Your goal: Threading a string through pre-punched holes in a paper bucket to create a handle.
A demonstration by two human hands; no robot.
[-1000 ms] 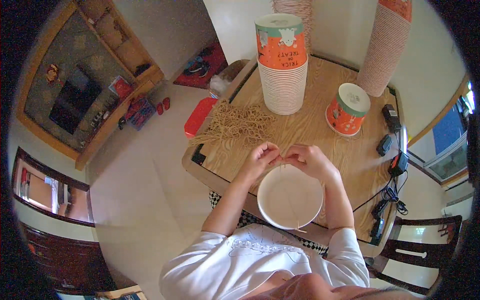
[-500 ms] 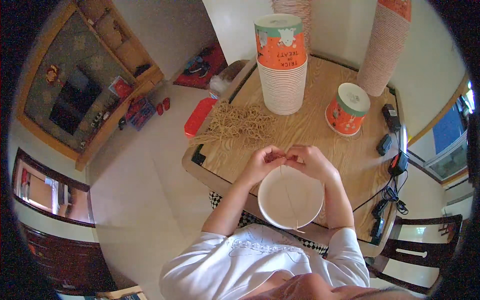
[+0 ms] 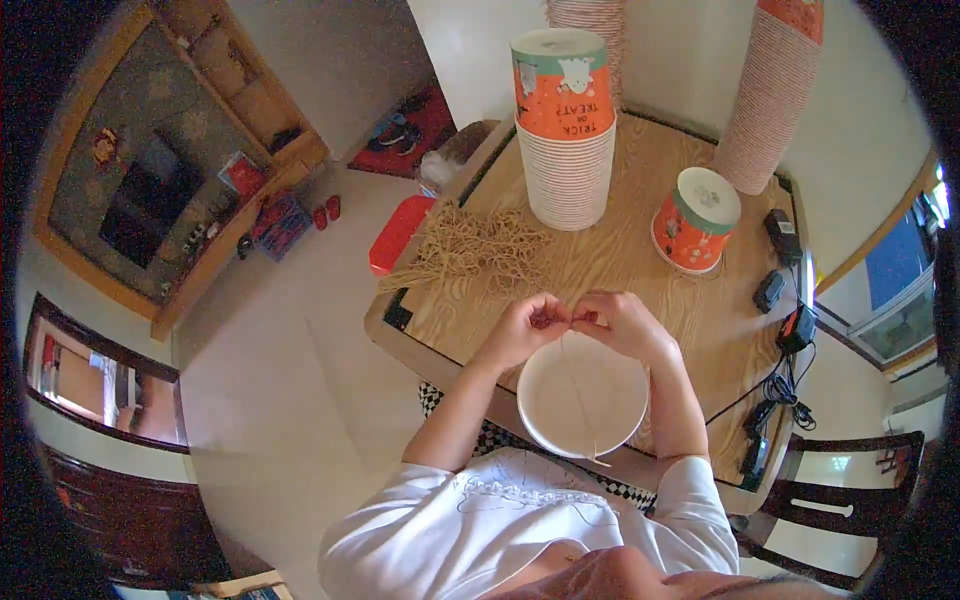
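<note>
A white-lined paper bucket stands at the table's near edge, its mouth facing up. Across it runs a thin tan cord, and the cord's ends poke out past the near rim. At the far rim my left hand and my right hand meet, fingertips pinched together on the other end of the cord. Exactly how the cord lies between the fingers is hidden. Beyond my left hand spreads a tangled pile of tan cords.
Upside down behind my hands stand a tall stack of orange and white paper buckets and a single orange bucket. Another stack rises at the back right. Black adapters and cables line the table's right edge. A red box sits left of the table.
Almost nothing differs. My fingers have shifted slightly at the bucket's far rim, still pinched together on the cord.
</note>
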